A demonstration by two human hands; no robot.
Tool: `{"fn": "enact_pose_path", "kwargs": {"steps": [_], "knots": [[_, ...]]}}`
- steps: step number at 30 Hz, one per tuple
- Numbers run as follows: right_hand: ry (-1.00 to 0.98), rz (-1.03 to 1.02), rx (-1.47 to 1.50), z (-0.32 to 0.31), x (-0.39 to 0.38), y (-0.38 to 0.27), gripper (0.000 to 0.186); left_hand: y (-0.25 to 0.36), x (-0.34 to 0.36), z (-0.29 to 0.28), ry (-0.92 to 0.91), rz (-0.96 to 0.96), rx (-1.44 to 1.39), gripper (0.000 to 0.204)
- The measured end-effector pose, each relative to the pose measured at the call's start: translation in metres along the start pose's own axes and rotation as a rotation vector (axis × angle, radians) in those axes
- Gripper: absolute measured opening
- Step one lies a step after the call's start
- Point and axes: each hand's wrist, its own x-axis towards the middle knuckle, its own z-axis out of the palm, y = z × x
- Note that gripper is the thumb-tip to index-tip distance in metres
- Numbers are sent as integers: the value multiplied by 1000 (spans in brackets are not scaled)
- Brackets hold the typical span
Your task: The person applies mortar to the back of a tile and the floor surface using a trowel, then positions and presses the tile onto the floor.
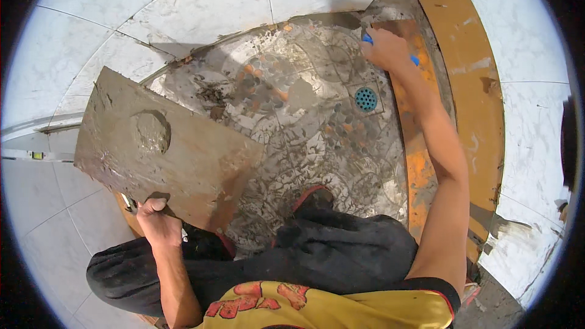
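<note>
My left hand (161,222) grips the near edge of a flat mortar board (201,152), thumb on top and fingers underneath out of sight. The board is tilted over the left of the floor, smeared with grey. On it sits a round lump of wet mortar (152,131). At the far right corner, my right hand (387,49) is closed round the blue handle of a trowel (367,38); the handle's other end shows behind the fist. Its blade is hard to make out against the grey mortar strip (329,20) along the wall's foot.
A round teal drain cover (365,99) is set in the dirty, mortar-smeared floor (292,140). Orange-brown tile strips (472,103) edge the right side. White marbled tiles (201,6) cover the walls. A spirit level (38,155) lies at the left.
</note>
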Motion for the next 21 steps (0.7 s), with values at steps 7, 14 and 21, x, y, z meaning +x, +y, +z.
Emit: {"fn": "enact_pose_path", "kwargs": {"steps": [7,14,21], "knots": [[10,-28,33,22,7,12,35,-5,-9,17,62,-7,12,16],[-20,-85,28,-17,36,33,36,-5,-2,19,-51,26,32,49],[-57,-55,-90,-64,34,-2,35,-5,-8,25,19,19,-34,44]]}}
